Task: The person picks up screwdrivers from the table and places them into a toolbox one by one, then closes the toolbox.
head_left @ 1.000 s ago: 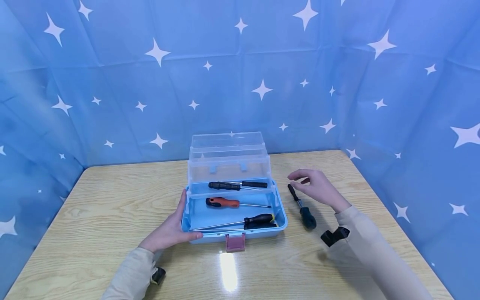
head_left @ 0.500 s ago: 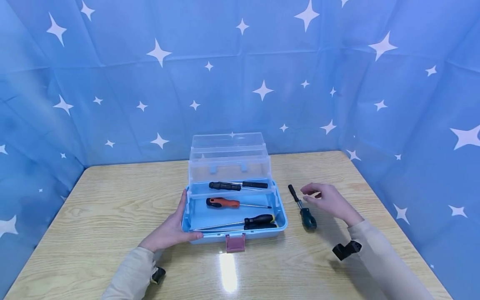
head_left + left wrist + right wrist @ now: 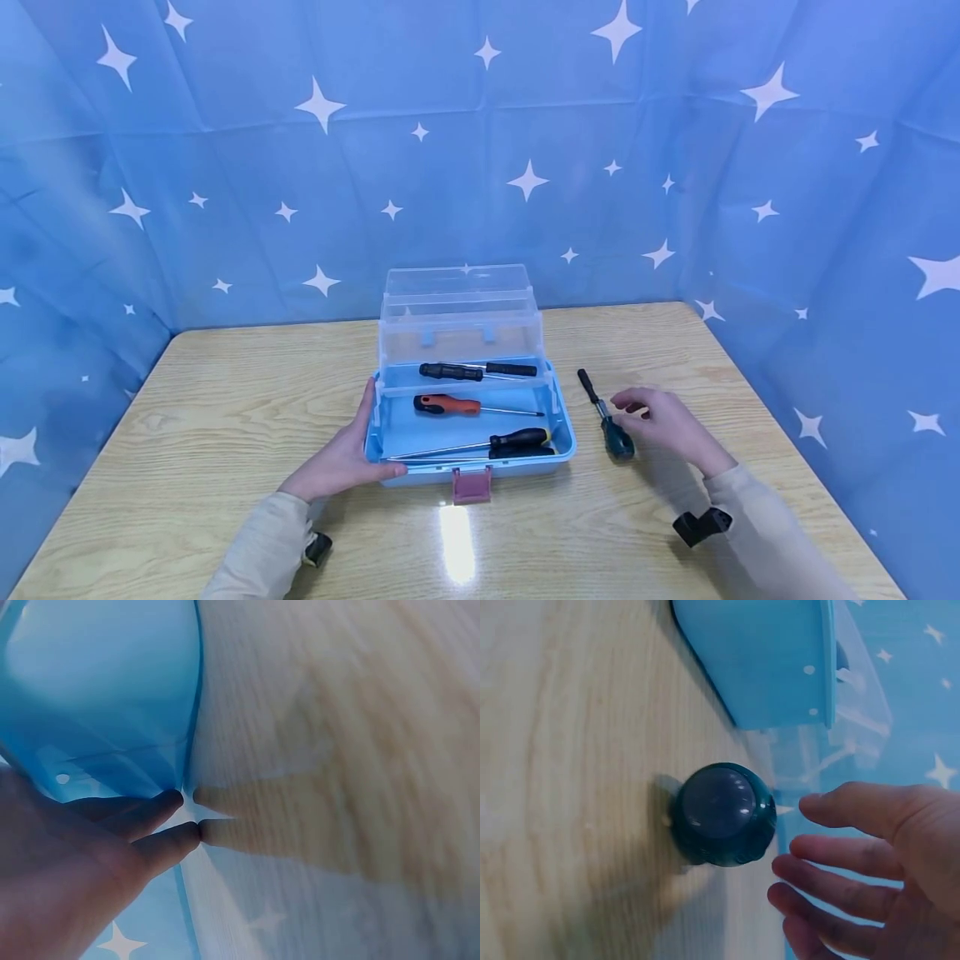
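A light blue toolbox [image 3: 566, 446] stands on the table with its clear lid raised. My left hand [image 3: 341, 458] rests against its left front corner, thumb at the front rim and fingers along the left wall. In the left wrist view those fingers [image 3: 169, 844] are fairly straight, tips right at the table. To the right of the toolbox lies a screwdriver [image 3: 617, 438] with a dark green handle and a black piece at its far end. My right hand [image 3: 663, 425] hovers beside that handle, fingers loosely bent. A gap shows between hand and handle [image 3: 724, 814] in the right wrist view.
Inside the toolbox lie an orange-and-black screwdriver [image 3: 453, 406], a black screwdriver with a yellow end [image 3: 517, 437] and several other black-handled ones. A pink latch [image 3: 471, 486] hangs at the front. Blue starry cloth [image 3: 480, 167] surrounds the wooden table [image 3: 247, 400].
My right hand has moved back toward me and to the right, from the screwdriver's far end to beside its green handle. The left hand and toolbox have stayed in place.
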A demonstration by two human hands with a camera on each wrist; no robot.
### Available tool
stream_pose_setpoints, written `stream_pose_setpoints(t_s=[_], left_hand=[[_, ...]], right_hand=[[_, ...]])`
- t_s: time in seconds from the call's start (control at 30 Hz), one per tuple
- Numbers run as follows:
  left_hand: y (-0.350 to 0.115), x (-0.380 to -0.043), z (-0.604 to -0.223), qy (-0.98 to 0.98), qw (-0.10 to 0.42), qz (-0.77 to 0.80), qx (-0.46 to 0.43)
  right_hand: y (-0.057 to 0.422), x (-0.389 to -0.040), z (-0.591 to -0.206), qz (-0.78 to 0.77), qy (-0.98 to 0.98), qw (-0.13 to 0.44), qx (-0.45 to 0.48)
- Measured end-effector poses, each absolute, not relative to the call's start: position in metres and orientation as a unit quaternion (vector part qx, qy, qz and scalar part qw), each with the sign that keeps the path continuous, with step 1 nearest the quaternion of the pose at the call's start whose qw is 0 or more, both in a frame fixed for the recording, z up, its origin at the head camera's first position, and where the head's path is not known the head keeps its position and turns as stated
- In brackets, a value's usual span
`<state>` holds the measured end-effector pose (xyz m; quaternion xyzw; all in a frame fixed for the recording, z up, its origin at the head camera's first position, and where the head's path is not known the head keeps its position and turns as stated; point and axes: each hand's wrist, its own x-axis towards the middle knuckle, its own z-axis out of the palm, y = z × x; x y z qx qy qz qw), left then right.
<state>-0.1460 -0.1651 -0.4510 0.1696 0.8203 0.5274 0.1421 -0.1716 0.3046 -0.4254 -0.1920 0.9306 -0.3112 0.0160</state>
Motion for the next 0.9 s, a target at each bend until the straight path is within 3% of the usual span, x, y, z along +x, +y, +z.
stream_pose_setpoints(t_s=[0.9], left_hand=[[-0.166,-0.146,-0.454,0.827,0.135,0.52,0.167]], right_hand=[[0.295,-0.157,-0.435,-0.281,0.948,0.052,-0.142]])
